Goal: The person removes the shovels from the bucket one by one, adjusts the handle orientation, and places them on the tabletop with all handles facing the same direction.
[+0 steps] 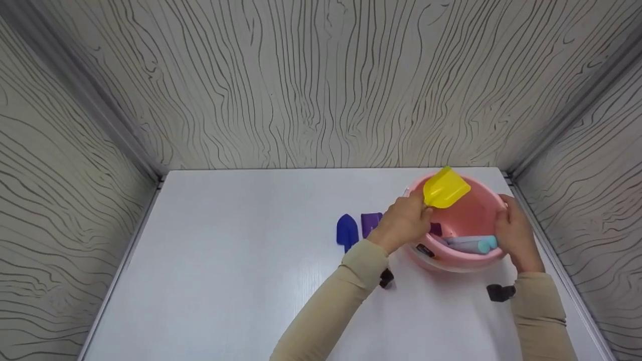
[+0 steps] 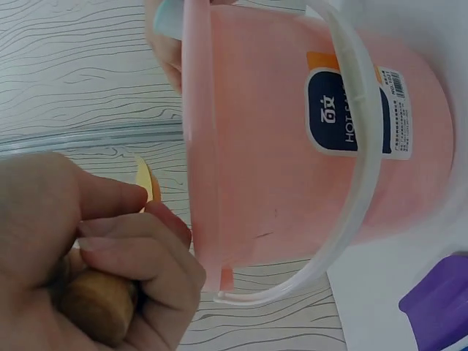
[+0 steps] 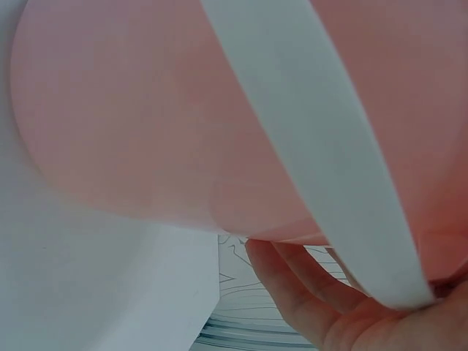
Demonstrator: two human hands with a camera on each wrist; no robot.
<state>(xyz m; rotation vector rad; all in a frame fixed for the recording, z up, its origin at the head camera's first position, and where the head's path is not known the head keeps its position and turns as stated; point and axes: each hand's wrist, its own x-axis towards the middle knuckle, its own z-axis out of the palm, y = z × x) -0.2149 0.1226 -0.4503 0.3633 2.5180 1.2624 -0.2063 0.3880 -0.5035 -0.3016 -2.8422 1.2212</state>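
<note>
My left hand point(image 1: 406, 223) grips a yellow toy shovel point(image 1: 448, 189) by its wooden handle point(image 2: 99, 307), whose round end shows in the left wrist view. The shovel's blade points up and overlaps the left side of a pink bucket point(image 1: 474, 213) in the head view. My right hand point(image 1: 516, 235) holds the bucket's rim on its right side, fingers against the outer wall in the right wrist view. Inside the bucket lie light blue, tube-like pieces point(image 1: 471, 244) and a small dark piece point(image 1: 435, 229). A white carrying handle point(image 2: 365, 139) hangs down across the bucket's outside.
Left of the bucket, a blue toy shovel point(image 1: 347, 231) and a purple one point(image 1: 370, 222) lie on the white table point(image 1: 225, 260); my left arm partly covers them. Wood-grain patterned panels point(image 1: 301, 85) rise at the back and sides.
</note>
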